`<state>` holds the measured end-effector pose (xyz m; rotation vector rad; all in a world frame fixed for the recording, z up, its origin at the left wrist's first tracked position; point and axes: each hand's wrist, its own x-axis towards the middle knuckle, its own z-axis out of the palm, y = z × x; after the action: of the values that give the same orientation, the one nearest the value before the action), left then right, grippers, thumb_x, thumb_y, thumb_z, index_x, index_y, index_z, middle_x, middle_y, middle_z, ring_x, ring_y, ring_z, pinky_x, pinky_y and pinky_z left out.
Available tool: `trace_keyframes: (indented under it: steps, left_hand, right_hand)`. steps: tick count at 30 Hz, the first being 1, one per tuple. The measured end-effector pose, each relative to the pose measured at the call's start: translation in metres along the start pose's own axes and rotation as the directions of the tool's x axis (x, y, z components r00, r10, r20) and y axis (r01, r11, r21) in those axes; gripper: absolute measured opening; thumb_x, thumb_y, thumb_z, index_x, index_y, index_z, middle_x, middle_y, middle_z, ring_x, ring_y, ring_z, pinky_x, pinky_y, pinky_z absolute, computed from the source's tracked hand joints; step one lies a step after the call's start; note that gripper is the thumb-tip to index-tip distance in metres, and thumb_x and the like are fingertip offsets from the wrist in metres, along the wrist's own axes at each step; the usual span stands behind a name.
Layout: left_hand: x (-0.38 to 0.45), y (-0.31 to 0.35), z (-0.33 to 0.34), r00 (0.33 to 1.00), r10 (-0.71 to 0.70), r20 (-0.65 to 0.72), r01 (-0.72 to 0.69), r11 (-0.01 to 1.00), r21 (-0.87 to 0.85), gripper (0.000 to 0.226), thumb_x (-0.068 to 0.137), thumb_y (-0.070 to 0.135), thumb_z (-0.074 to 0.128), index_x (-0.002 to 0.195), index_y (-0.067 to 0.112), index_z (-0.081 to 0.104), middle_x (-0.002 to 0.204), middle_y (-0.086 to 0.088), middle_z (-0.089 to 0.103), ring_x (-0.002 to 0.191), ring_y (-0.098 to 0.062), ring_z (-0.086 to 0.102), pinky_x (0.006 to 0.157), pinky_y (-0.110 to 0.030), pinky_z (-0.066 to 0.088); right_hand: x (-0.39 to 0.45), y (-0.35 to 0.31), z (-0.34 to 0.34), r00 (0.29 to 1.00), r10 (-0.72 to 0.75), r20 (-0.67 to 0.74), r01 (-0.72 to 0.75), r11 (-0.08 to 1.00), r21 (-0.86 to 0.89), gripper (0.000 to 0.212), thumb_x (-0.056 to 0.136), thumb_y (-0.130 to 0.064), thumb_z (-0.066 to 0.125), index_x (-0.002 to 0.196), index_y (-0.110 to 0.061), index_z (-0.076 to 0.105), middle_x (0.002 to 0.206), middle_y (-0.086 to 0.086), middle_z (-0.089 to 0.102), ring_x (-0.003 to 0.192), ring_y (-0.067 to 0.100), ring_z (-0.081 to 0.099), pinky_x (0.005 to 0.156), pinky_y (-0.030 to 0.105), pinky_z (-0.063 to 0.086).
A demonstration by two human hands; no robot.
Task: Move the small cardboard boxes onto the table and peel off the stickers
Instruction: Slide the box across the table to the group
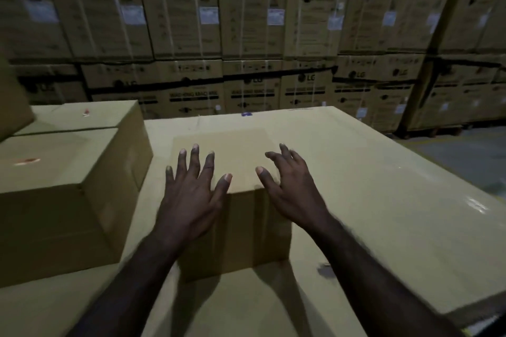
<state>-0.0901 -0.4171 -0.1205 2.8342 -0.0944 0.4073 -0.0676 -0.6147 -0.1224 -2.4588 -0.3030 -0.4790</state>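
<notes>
Filling the background, tall printed cartons (252,8) are stacked in rows. A smooth, glossy table (383,186) is covered in tan board. On it, centrally, a plain matte small cardboard box (235,227) is set. Its top is touched by the left hand (191,194) and right hand (287,189), fingers spread, nothing gripped.

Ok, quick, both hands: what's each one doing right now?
Left hand: open, fingers spread over the small cardboard box, holding nothing.
Right hand: open, fingers loosely spread over the same box, holding nothing.

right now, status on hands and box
Left hand and right hand open, spread over small box. Box on table. Larger boxes close left.
</notes>
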Motion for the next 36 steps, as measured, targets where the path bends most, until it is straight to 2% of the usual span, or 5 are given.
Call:
trace_keyframes:
  steps: [7,11,19,27,36]
  left_hand:
    - [0.009,-0.070,0.009,0.983,-0.138,0.122,0.137,0.990,0.014,0.079,0.086,0.073,0.008,0.153,0.032,0.009,0.162,-0.009,-0.002,0.148,-0.031,0.005,0.117,-0.053,0.011]
    - [0.013,-0.070,0.010,0.979,-0.141,0.150,0.168,0.967,-0.193,0.074,0.089,0.070,0.022,0.153,0.035,0.013,0.161,-0.010,0.008,0.144,-0.034,0.023,0.111,-0.050,0.027]
    - [0.027,-0.064,0.024,0.984,-0.162,0.073,0.178,0.870,-0.460,0.074,0.087,0.062,0.049,0.150,0.030,0.029,0.153,-0.009,0.035,0.138,-0.030,0.034,0.109,-0.049,0.035]
    - [0.053,-0.027,0.021,0.990,-0.131,-0.050,0.088,0.859,-0.504,0.068,0.084,0.055,0.062,0.143,0.026,0.045,0.143,-0.007,0.048,0.130,-0.027,0.044,0.101,-0.047,0.043]
    - [0.109,0.108,0.051,0.992,0.040,-0.124,-0.100,0.843,-0.528,0.069,0.082,0.056,0.063,0.142,0.027,0.046,0.140,-0.008,0.048,0.127,-0.027,0.046,0.101,-0.045,0.045]
  right_hand:
    - [0.021,-0.002,0.040,0.992,0.124,-0.022,-0.125,0.943,-0.308,0.059,0.096,-0.060,0.030,0.139,-0.023,0.045,0.155,0.008,0.034,0.136,0.030,0.036,0.107,0.046,0.036]
    - [0.028,0.005,0.040,0.980,0.191,-0.054,-0.198,0.949,-0.246,0.067,0.088,-0.067,0.035,0.136,-0.022,0.048,0.147,0.005,0.044,0.120,0.032,0.052,0.091,0.043,0.050]
    - [0.032,0.010,0.038,0.968,0.214,-0.127,-0.233,0.959,-0.161,0.068,0.083,-0.067,0.044,0.131,-0.020,0.052,0.137,0.003,0.054,0.116,0.029,0.055,0.090,0.041,0.050]
    - [0.041,0.033,0.009,0.966,0.164,-0.202,-0.191,0.975,-0.118,0.053,0.089,-0.056,0.055,0.124,-0.017,0.060,0.123,0.001,0.064,0.106,0.020,0.061,0.079,0.027,0.041]
    - [0.056,0.143,-0.084,0.917,0.204,-0.342,-0.253,0.962,-0.104,0.051,0.088,-0.057,0.056,0.122,-0.019,0.062,0.117,0.006,0.068,0.102,0.021,0.063,0.078,0.027,0.045]
